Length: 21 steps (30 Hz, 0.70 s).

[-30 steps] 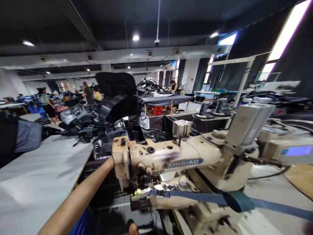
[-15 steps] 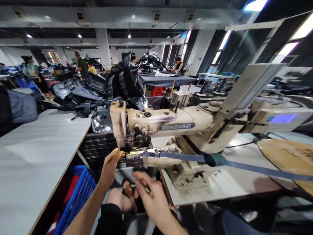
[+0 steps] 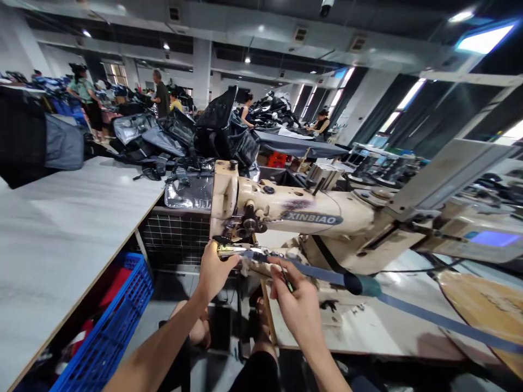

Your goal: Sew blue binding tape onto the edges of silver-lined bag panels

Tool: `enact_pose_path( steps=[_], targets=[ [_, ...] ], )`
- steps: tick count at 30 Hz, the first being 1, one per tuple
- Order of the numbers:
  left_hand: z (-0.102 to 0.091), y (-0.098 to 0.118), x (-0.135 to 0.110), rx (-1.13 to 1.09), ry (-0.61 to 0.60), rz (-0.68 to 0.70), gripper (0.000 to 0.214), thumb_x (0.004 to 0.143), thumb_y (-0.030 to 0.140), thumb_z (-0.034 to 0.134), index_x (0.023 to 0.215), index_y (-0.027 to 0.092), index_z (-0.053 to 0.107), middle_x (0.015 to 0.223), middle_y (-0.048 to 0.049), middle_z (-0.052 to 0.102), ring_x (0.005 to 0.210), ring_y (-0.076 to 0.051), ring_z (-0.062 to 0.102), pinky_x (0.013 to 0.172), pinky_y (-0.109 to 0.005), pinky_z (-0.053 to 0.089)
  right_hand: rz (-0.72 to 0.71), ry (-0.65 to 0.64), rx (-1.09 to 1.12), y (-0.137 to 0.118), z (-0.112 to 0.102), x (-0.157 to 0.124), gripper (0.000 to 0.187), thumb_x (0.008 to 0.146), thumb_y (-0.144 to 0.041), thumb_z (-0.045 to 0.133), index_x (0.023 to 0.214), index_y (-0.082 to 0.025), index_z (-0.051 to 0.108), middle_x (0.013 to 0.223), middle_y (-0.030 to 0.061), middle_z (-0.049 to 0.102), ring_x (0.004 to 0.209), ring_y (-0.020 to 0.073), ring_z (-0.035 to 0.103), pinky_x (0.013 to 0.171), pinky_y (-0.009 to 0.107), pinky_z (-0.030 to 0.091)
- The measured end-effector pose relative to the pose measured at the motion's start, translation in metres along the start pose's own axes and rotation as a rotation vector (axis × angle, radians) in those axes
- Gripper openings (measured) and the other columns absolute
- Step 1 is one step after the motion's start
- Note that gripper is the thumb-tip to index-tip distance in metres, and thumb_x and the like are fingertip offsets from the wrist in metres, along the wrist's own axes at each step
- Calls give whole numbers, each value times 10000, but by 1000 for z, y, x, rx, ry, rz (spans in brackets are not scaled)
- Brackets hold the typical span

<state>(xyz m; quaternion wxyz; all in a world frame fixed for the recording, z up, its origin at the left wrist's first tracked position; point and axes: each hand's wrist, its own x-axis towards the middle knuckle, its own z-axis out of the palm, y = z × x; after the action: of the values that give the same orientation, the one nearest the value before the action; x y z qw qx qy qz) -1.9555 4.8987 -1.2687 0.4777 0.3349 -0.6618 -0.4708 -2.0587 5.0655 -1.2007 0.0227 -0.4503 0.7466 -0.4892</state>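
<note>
A cream sewing machine [image 3: 306, 209] marked XINBIAO reaches across from the right. My left hand [image 3: 214, 275] is at the lit end of its lower arm, below the needle area. Its fingers are bent and the thumb points right; what they grip is hidden. Beside the machine's lower arm, my right hand [image 3: 298, 299] is closed around a slim dark tool [image 3: 289, 285] with a green part, its kind unclear. The index finger reaches to a grey-blue binding tape [image 3: 322, 274], which runs along the machine and through a dark green roll [image 3: 362, 284].
On the left stands a white worktable [image 3: 81, 212], with a blue plastic crate [image 3: 118, 321] under its edge. Dark bags [image 3: 220, 136] are heaped behind the machine. A control box with a lit screen [image 3: 494, 238] sits at right. Several people work farther back.
The view has shifted, so the machine sits farther right. My right hand has risen from below the machine to the tape. My left hand stays by the needle area, its thumb now stretched right.
</note>
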Motion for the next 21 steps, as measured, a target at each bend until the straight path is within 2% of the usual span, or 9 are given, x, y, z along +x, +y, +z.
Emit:
enact_pose_path(
  steps=[3,8,12,14,17,21],
  targets=[
    [1,0,-7,-27,37,14,245,814,287,672,1002,169,567,1000,-49,643,949,-206,607,876,-327,457,-4,55,-51,4,-10,2,435,937,-515,530,1177,-188,687,514,-45,570,499,177,537,541,259,444],
    [4,2,-9,48,82,-5,329,743,295,741,971,164,542,1043,-69,599,1050,-240,566,944,-357,437,12,53,-115,4,-14,4,467,921,-534,517,1169,-179,694,507,-41,566,483,174,526,498,252,423],
    [-2,-1,-11,-41,54,-3,242,796,234,659,1010,173,562,1047,-54,635,1014,-210,592,940,-333,438,32,84,-183,5,-16,7,499,902,-547,517,1207,-187,680,511,-35,582,471,179,535,485,257,421],
    [-4,-3,-12,-84,52,0,305,789,238,671,1067,178,559,1084,-51,637,1023,-204,593,944,-326,438,42,106,-240,6,-18,9,505,892,-547,516,1222,-200,676,518,-32,596,466,182,538,482,262,417],
    [-5,-6,-11,-67,88,3,410,738,245,724,1099,171,546,1106,-58,622,1046,-212,579,952,-329,436,36,90,-288,8,-19,11,501,890,-550,509,1214,-208,680,521,-32,603,471,185,546,492,265,424],
    [-5,-7,-11,-48,93,30,360,739,193,703,1072,166,570,1080,-53,635,1029,-204,585,954,-322,431,46,59,-310,5,-15,11,533,888,-578,492,1218,-203,677,530,-27,610,482,188,561,484,260,434]
  ],
)
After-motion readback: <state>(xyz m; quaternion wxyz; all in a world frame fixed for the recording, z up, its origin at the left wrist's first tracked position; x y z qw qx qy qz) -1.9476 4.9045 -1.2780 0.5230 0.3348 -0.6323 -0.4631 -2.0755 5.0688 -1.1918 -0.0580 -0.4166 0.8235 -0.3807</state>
